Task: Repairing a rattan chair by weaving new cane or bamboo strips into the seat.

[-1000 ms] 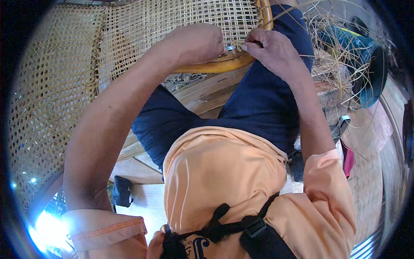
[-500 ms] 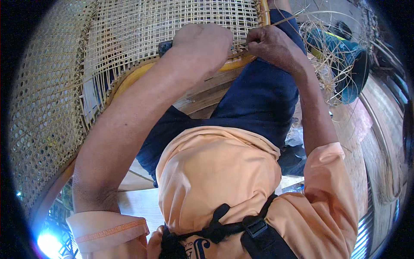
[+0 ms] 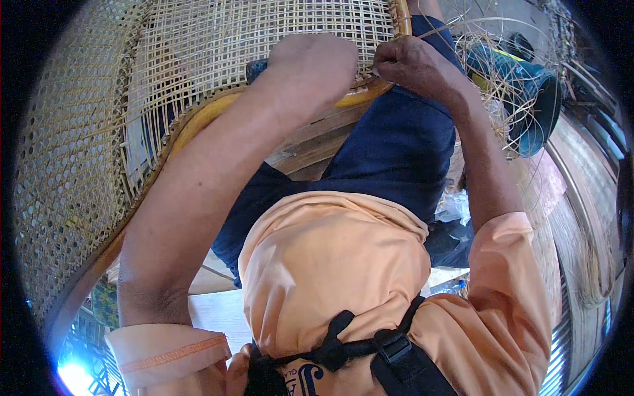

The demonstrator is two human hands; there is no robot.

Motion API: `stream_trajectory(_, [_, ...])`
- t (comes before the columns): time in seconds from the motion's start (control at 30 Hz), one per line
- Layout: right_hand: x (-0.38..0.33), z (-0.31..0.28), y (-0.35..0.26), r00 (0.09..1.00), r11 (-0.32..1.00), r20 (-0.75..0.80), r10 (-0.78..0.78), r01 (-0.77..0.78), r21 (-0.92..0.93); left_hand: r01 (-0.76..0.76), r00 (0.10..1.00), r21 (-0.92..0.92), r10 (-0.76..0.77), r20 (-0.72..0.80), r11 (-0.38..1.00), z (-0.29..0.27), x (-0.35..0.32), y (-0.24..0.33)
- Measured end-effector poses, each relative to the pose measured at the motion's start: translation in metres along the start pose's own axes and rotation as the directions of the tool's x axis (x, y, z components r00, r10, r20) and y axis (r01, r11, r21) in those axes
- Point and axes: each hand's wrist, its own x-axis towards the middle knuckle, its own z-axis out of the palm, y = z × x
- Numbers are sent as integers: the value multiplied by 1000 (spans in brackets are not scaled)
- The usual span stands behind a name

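A woven cane panel in a curved, varnished wooden frame lies across my lap. My left hand is closed in a fist over its near edge. From that fist a dark, blunt handle end sticks out to the left; the rest of this tool is hidden. Close by on the right, my right hand is pinched at the frame's corner. A thin cane strip runs out from behind its fingers, whose tips are mostly hidden.
Finer cane mesh covers the frame's left side, with loose strand ends along the join. A tangle of cane strips hangs beside my right forearm, over a teal container-like object. My trousered leg is under the frame.
My right hand has shifted slightly up and left, with its fingers closing tighter. The left hand stays nearly in place, its forearm moved slightly right.
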Motion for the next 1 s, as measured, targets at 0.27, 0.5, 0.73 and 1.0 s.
stream_trajectory(0.27, [1,35,9,960,988,-267,-88,49,-149,38,999,41,-36,-36,998,9,3,2])
stream_trajectory(0.5, [0,38,-8,972,951,-226,-70,-3,-309,47,992,129,-62,114,990,-12,18,-5])
stream_trajectory(0.73, [-26,51,-8,796,955,-555,-243,98,-279,83,985,174,-108,138,981,-27,5,-21])
stream_trajectory(1.0, [-23,48,-3,828,910,-472,-303,104,-402,136,988,211,-148,42,968,-22,-28,-52])
